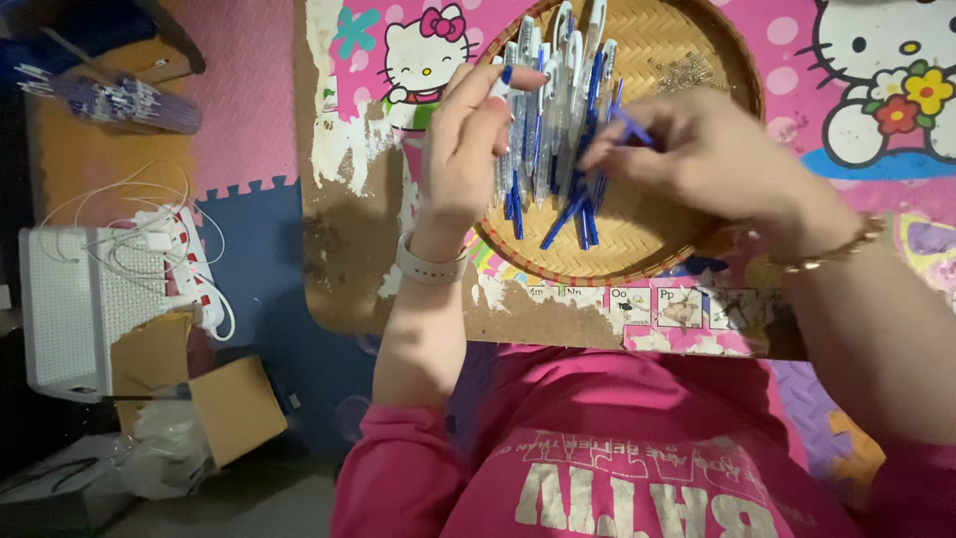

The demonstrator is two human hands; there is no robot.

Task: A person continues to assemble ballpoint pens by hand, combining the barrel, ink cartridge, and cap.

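1 woven tray (687,40), approx. 20 pens (558,130), 2 hands, 1 cardboard box (234,408).

Right hand (712,149) motion-blurred, grip on blue pen part (629,128) unclear; woven tray (687,229) top cut by frame edge; left hand (468,149) hides pens (558,110) partly.

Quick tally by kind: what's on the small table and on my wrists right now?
Woven tray: 1
Heap of pens in the tray, white-and-clear barrels with blue parts: 1 heap, too overlapped to count singly
Loose blue cap at the right hand: 1
Watch on the left hand wrist: 1
Bracelet: 1
Total: 5
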